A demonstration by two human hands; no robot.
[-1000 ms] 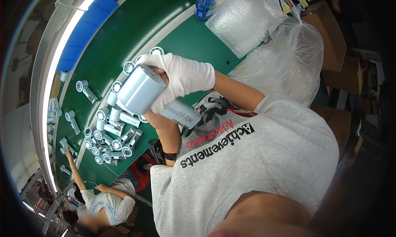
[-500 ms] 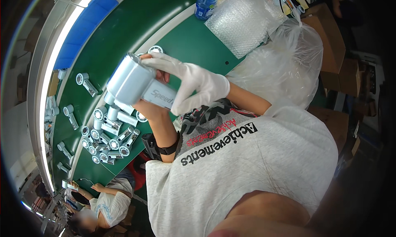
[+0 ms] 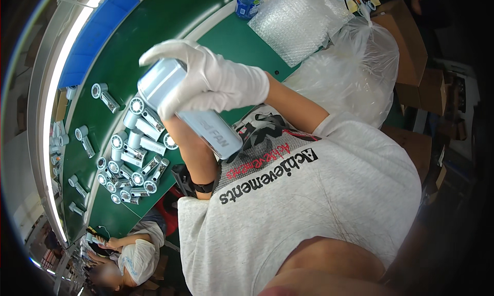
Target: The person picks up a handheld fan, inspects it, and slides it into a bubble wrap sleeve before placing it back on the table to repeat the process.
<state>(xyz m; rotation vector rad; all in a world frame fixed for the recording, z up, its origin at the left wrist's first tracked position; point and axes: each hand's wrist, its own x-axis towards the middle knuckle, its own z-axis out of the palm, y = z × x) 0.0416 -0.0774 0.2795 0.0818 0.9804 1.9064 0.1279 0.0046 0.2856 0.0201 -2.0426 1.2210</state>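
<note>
In front of me a light-blue handheld fan [image 3: 211,133] is tilted, its wide head up to the left and its handle down to the right. My right hand [image 3: 206,80], in a white glove, grips the fan's head, with thumb and fingers spread round its two sides. My bare left forearm [image 3: 189,154] rises behind the fan. Its hand and fingers are hidden by the fan and the glove. Just left of the forearm lies a pile of similar handheld fans [image 3: 135,157] on the green table [image 3: 116,209].
More fans [image 3: 105,97] lie spaced along the green belt at left. Bubble wrap [image 3: 296,25], a blue bottle [image 3: 249,2] and a large clear plastic bag [image 3: 355,69] are at the far side and right. Cardboard boxes [image 3: 404,38] stand beyond. Another person [image 3: 139,252] works at lower left.
The fan has turned and its handle has come down to the right. My gloved right hand has moved left, from beside the fan to round its head. My left fingers have gone out of sight.
</note>
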